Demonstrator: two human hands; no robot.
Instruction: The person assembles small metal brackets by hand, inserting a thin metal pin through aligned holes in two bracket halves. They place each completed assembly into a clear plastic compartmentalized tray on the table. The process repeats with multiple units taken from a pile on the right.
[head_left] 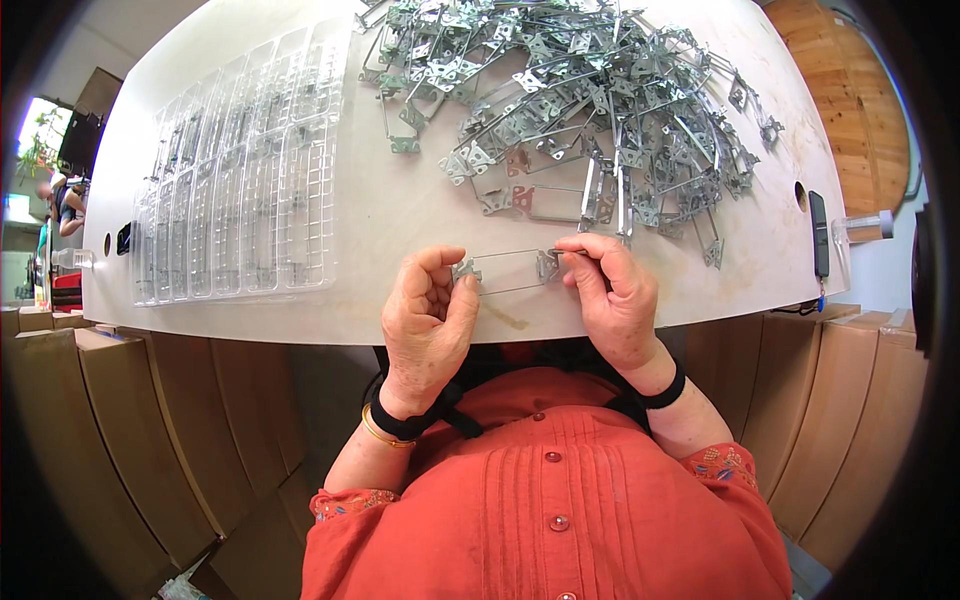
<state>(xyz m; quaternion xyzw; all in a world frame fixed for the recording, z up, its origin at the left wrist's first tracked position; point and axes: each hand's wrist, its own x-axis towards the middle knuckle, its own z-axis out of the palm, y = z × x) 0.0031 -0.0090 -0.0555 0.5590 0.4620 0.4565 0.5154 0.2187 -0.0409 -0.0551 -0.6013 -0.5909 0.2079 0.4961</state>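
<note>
Between my hands, just above the near edge of the white table, is a metal wire bracket: two thin parallel wires with a small plate at each end. The plate at its left end is pinched between the thumb and fingers of my left hand. My right hand has thumb and forefinger closed at the plate on the other end. Beyond my hands, a large tangled heap of similar metal brackets spreads over the far middle and right of the table. A few reddish plates show at its near side.
A clear plastic tray with several long compartments covers the table's left part; metal pieces show in it. A dark phone-like object lies at the right edge. Cardboard boxes stand below on both sides. A person sits far left.
</note>
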